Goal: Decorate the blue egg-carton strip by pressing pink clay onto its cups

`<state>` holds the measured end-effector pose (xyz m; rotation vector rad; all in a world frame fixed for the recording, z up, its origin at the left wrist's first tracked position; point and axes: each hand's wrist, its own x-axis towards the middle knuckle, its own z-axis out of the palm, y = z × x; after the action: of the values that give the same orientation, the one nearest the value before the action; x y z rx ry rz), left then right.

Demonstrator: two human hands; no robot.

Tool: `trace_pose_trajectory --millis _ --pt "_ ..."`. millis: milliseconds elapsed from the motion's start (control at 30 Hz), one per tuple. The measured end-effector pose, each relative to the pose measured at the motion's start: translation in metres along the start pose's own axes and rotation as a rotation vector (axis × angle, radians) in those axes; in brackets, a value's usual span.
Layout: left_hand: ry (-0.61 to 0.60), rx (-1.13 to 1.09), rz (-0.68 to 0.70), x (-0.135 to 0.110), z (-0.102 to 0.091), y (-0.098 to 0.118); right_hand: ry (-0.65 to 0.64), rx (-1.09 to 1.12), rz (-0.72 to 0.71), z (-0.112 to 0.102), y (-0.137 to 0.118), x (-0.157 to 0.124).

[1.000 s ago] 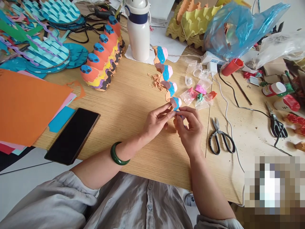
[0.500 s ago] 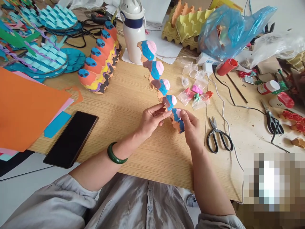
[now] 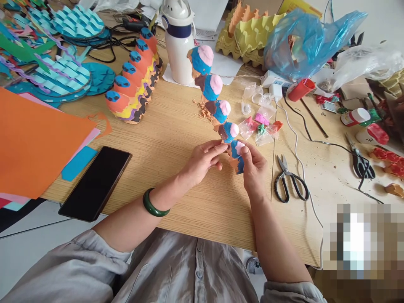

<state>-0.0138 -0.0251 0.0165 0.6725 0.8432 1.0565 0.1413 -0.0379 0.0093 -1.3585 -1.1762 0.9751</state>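
Between my hands is an egg carton strip (image 3: 211, 88), its bumps covered in blue, pink and brown clay over orange pulp. It slants up and away from me above the table. My left hand (image 3: 202, 162) pinches its left edge near the close end, thumb and fingertips together. On the other side, my right hand (image 3: 255, 166) grips the nearest bumps, with the thumb against the pink clay of one. The right fingertips are hidden behind the strip. Small packets of coloured clay (image 3: 261, 122) lie just beyond my right hand, and black-handled scissors (image 3: 288, 181) rest to its right.
A finished-looking orange carton piece (image 3: 134, 80) stands left of a white bottle (image 3: 179, 50). A phone (image 3: 94, 183) and coloured paper (image 3: 41, 143) lie at left. Egg trays (image 3: 252, 35), a blue plastic bag (image 3: 309, 46) and a white cable (image 3: 296, 151) occupy the right side.
The strip's far end has swung slightly right and tilted, showing more of its pink caps. Both hands keep hold of it, with the left fingers shifting a little along the edge.
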Motion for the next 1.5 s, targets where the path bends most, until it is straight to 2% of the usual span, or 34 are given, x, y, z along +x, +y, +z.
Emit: trace_pose_trajectory --millis 133,233,633,833,1100,1367,1500 --pt "0.011 -0.061 -0.067 0.001 -0.002 -0.004 0.004 0.003 -0.007 0.002 -0.001 -0.003" --pt "-0.003 -0.049 -0.067 0.002 -0.003 -0.005 -0.027 0.004 0.004 0.004 -0.001 -0.005" --pt "0.011 0.176 0.22 0.002 -0.007 -0.007 -0.043 0.031 0.016 0.009 -0.001 -0.008" --pt "-0.001 0.241 0.278 0.003 -0.008 -0.009 -0.07 0.111 0.032 0.012 0.003 -0.007" --pt "-0.045 0.193 0.261 0.003 -0.005 -0.007 -0.052 0.084 0.01 0.01 0.005 -0.006" --pt "-0.151 0.105 0.128 0.004 -0.008 -0.006 0.015 0.087 0.002 0.007 0.0 -0.004" --pt "-0.106 0.105 0.124 0.006 -0.007 -0.007 0.001 0.079 0.0 0.009 0.002 -0.006"
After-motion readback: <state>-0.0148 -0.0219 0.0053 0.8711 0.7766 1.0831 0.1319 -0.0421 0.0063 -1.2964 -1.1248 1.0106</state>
